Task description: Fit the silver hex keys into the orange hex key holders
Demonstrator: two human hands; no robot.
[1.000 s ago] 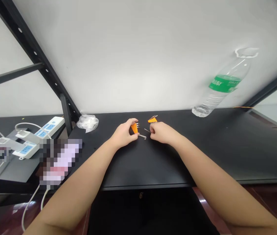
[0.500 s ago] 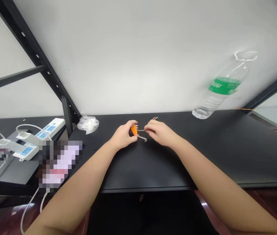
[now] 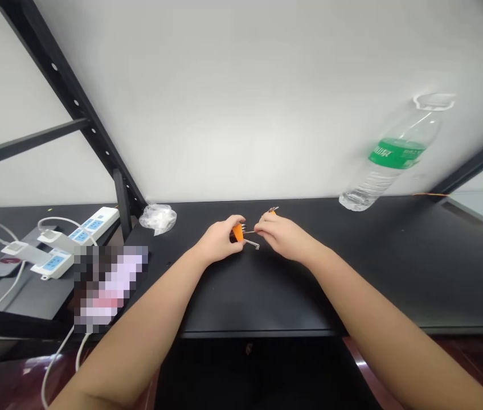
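My left hand (image 3: 218, 240) grips a small orange hex key holder (image 3: 237, 232), with several steel keys fanning out of it. An L-shaped hex key (image 3: 252, 244) sticks out just below that holder, by my left fingertips. My right hand (image 3: 282, 238) is close by, its thumb and fingers pinched on the end of a thin steel hex key (image 3: 249, 232) that reaches across to the orange holder. A second orange holder (image 3: 273, 210) shows only as a sliver past my right hand, mostly hidden.
Both hands work over a black table (image 3: 258, 296) against a white wall. A clear plastic bag (image 3: 158, 218) and a green-labelled water bottle (image 3: 389, 162) stand at its back. White power strips (image 3: 96, 223) with cables lie low at left, beside a pixelated patch (image 3: 109, 287) and a black metal frame (image 3: 77, 108).
My right hand has moved left toward my left hand and now covers most of the second orange holder. It pinches the thin key. The view has shifted slightly.
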